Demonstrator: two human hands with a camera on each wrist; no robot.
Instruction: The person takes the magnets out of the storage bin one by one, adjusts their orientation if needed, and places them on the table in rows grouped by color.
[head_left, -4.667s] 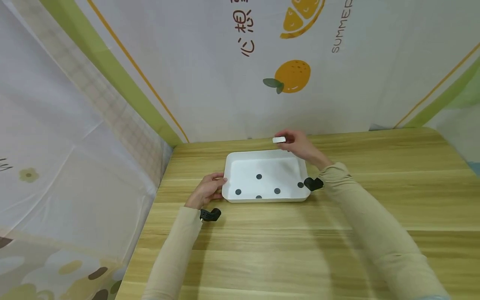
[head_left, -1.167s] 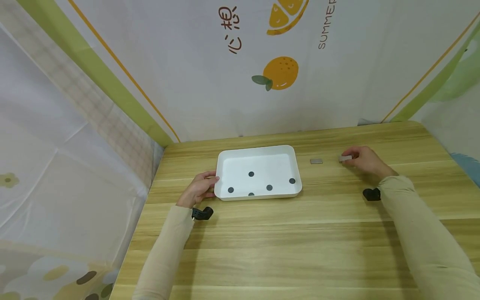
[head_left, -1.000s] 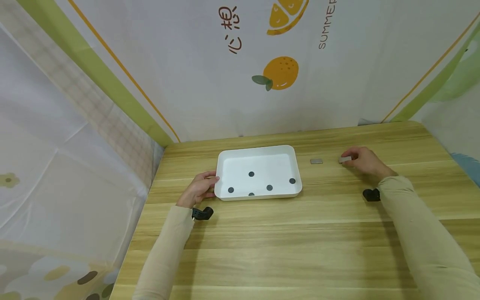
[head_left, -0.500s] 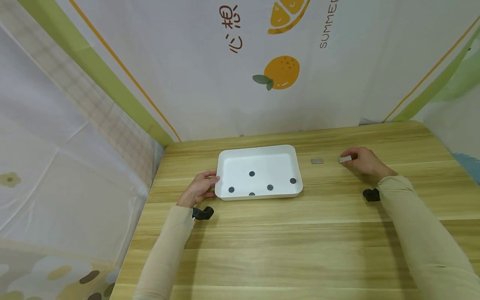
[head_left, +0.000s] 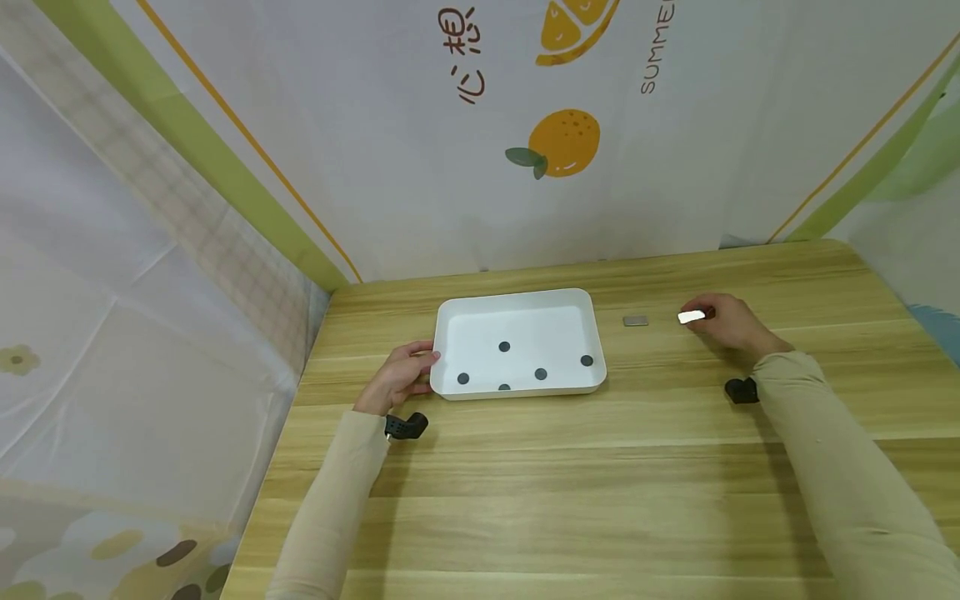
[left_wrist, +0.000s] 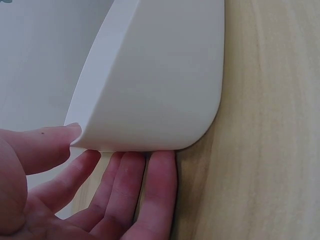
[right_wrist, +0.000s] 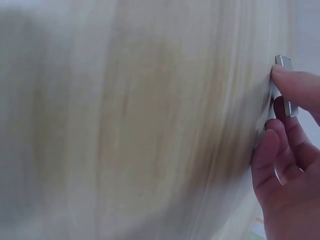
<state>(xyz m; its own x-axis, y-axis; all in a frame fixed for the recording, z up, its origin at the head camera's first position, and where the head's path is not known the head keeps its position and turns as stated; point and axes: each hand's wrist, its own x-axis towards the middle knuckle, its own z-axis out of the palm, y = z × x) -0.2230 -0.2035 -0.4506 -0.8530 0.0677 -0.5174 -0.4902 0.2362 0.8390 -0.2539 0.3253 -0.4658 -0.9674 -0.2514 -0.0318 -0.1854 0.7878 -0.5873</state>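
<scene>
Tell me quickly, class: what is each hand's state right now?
Left hand: holding the white tray, thumb at its rim, fingers against its side.
Right hand: pinching a small metallic bar.

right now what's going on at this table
A person's left hand holds the left end of a white tray, thumb at the rim, fingers against the outer wall. Five dark round spots show inside it. To the tray's right, the right hand pinches a small shiny bar. A similar flat grey piece lies on the wooden table between tray and right hand.
</scene>
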